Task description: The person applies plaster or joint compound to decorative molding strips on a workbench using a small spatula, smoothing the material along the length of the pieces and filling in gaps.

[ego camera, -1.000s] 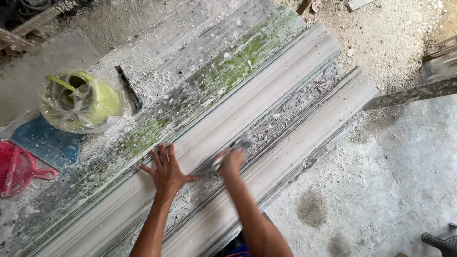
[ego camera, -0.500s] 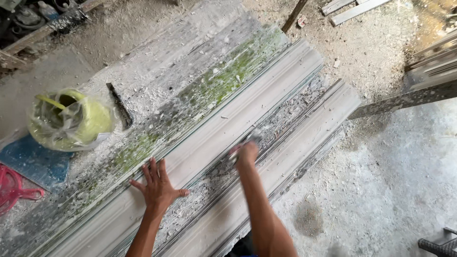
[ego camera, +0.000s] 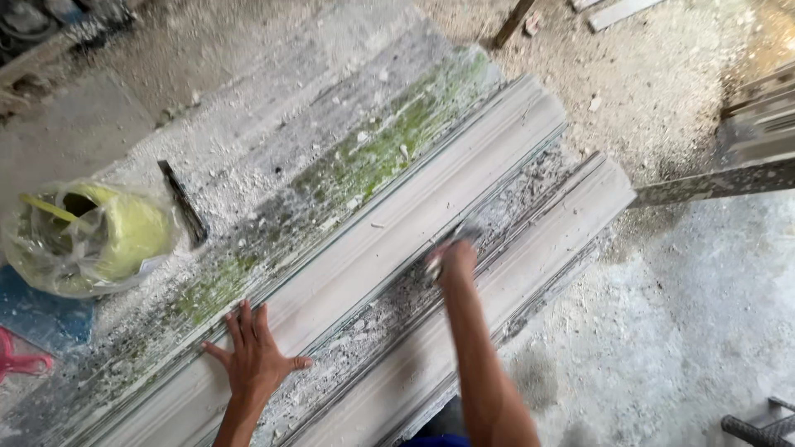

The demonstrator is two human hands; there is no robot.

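Head view, the only one: long grey-white moulded strip (ego camera: 397, 248) lies diagonal from lower left to upper right on a dusty bench (ego camera: 273, 132) w/ green staining, a second moulded strip (ego camera: 530, 248) runs parallel just beside it, and a rubble-filled channel (ego camera: 389, 306) sits between the two. Left hand (ego camera: 252, 360) lies flat on the lower part of the near strip, fingers spread wide and open, palm down, gripping nothing. Right hand (ego camera: 454, 258) is stretched further up, over the channel, fingers curled closed around a small grey tool (ego camera: 451, 244); the tool is blurred, so can't tell its kind. Vs 0.5 s ago: right arm has reached further along the channel toward the upper right; left hand has slid slightly down and left on the strip but stays flat and spread. Strips haven't moved on the bench. Off to the left: a clear plastic bag w/ a yellow-green container (ego camera: 91, 236) inside, a dark flat bar (ego camera: 182, 203) near it, a blue sheet (ego camera: 33, 319) and a red item (ego camera: 16, 360) at the frame edge. Right side is pale dusty floor (ego camera: 687, 314) w/ a speckled plank (ego camera: 720, 182) lying across it.
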